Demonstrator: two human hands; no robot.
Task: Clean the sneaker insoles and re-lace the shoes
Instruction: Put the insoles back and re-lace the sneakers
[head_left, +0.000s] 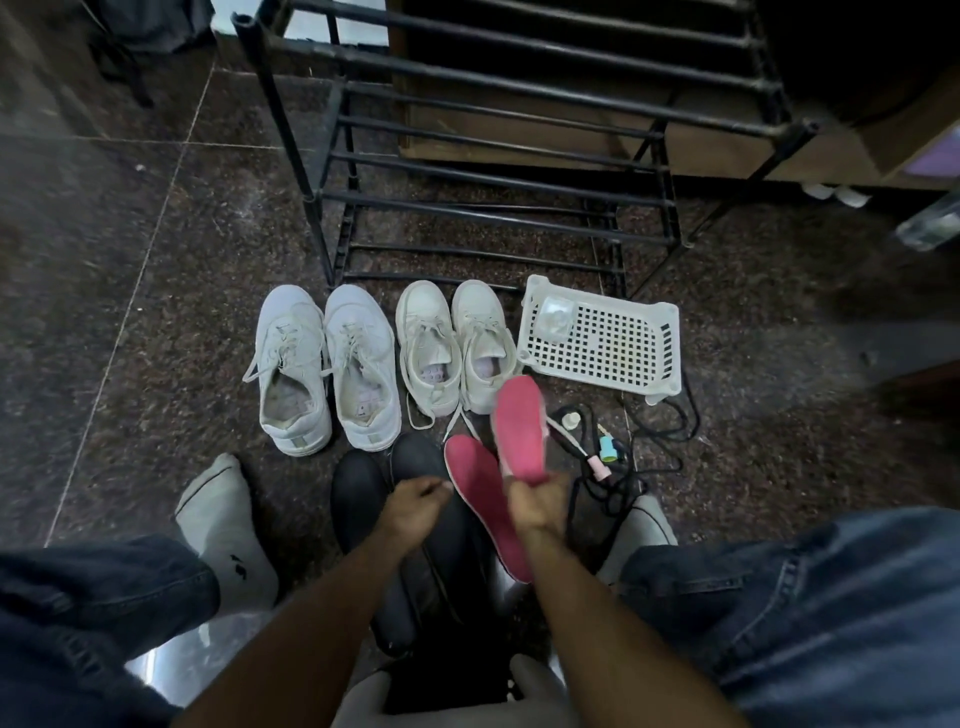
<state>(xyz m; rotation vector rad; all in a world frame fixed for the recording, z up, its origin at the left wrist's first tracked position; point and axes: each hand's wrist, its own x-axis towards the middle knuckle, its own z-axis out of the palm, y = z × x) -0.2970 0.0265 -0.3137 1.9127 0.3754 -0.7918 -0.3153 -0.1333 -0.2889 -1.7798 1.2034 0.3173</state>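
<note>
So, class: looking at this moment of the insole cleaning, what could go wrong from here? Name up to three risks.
1. The right hand grips the raised pink insole only at one end, so it could slip or flop.
2. The black cable lies tangled on the floor beside the right foot, so it might snag.
3. The second pink insole lies on the floor between the feet, where it may get stepped on.

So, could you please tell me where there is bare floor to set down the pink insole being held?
Bare floor lies left of the white sneakers. Crowded: black shoes below, the second insole, and cords under the basket. The right hand holds the insole.
</note>
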